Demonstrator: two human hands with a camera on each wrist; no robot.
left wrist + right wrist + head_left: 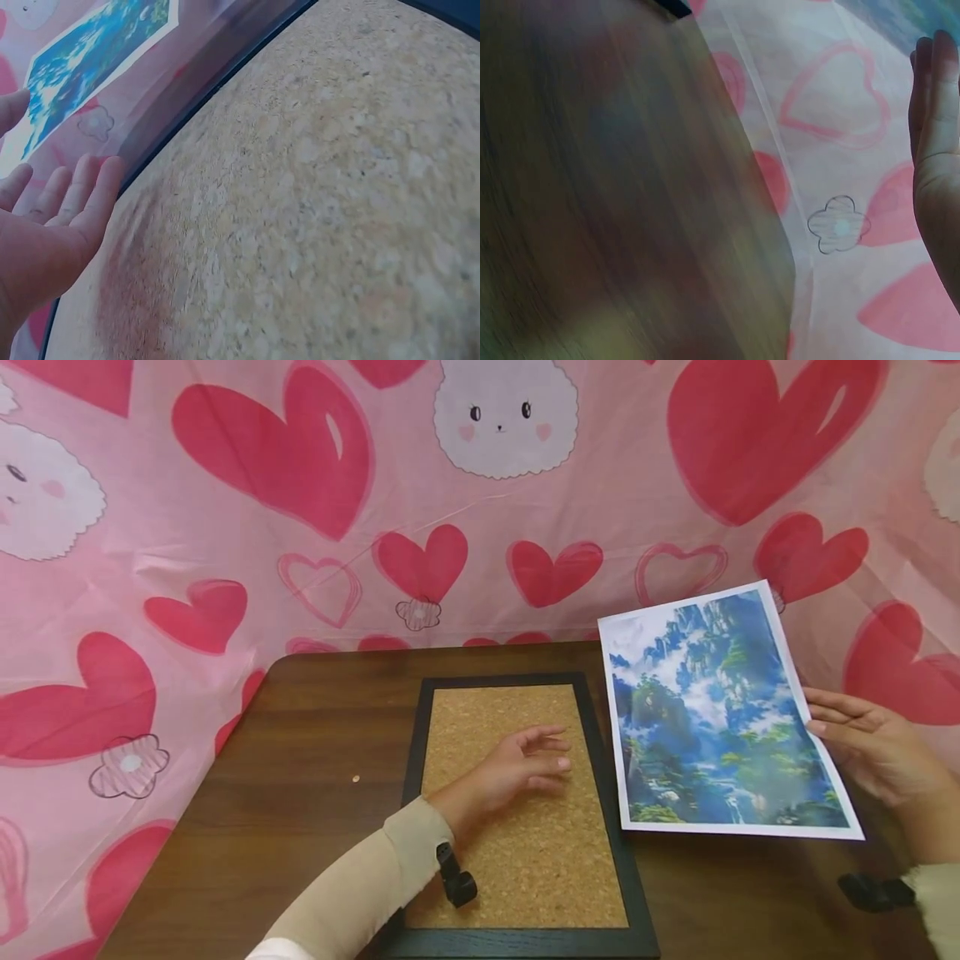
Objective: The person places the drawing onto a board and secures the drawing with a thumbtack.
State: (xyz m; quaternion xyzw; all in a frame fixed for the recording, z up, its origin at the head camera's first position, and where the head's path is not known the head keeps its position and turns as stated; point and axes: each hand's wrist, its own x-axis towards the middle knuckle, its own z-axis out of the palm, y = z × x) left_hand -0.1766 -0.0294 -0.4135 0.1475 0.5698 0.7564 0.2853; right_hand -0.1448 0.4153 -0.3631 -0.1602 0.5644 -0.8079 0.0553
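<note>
Printed sheet: glossy-looking white-bordered paper print of blue mountains, mist and green trees (pixel 705 718), raised above the table to the right of the frame, picture side to the wearer, tilted; the left wrist view shows it against the backdrop, so it appears lifted, not lying flat
Right hand: bare hand (pixel 877 743), pinching the sheet at its right border, thumb on the front, fingers at or behind the edge; a grip at the margin probably keeps the picture uncovered and uncreased, though the border bends slightly at the thumb
Left hand: bare hand (pixel 517 768), holding nothing, fingers apart and loosely bent, over the cork; whether it touches cannot be told; its place leaves it free, perhaps for steadying paper or board
Cork panel: tan, speckled, rectangular cork surface (pixel 555 860), face up inside the frame, presumably laid flat for easy reach
Frame: black, rectangular, wood-grained border (pixel 525 942), surrounding the cork, its near edge towards the wearer; the sheet's lower left corner overlaps its right side in the head view
Table: dark brown wood-grain top (pixel 300 843), bearing the frame
Speck: tiny pale object (pixel 356 779), left of the frame, too small to identify
Backdrop: pink cloth-like sheet with red hearts (pixel 487 506), behind the table
</note>
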